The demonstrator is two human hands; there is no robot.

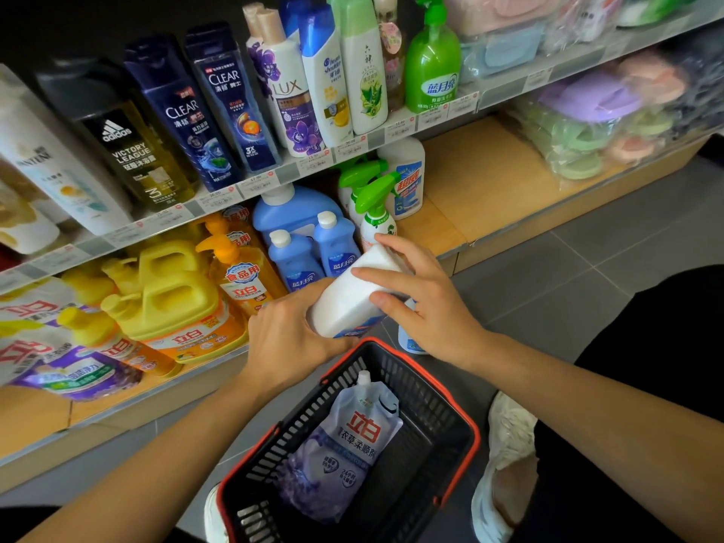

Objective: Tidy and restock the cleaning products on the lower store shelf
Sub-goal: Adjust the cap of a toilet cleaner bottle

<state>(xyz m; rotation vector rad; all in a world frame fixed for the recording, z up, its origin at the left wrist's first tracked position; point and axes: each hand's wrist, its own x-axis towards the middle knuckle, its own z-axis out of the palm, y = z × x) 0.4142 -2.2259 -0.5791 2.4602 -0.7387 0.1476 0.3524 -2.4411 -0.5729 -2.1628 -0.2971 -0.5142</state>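
A white bottle with a blue label is held tilted above the basket, in front of the lower shelf. My left hand grips its lower end and my right hand curls over its upper side. Behind my right hand a second white bottle with a blue label partly shows. On the lower shelf stand blue detergent bottles, green-trigger spray bottles, yellow and orange dish-soap jugs and purple refill pouches.
A black basket with a red rim sits on the grey floor below my hands and holds a purple-and-white refill pouch. The upper shelf carries shampoo bottles. Bare wood shows on the lower shelf right of the spray bottles. My shoe is beside the basket.
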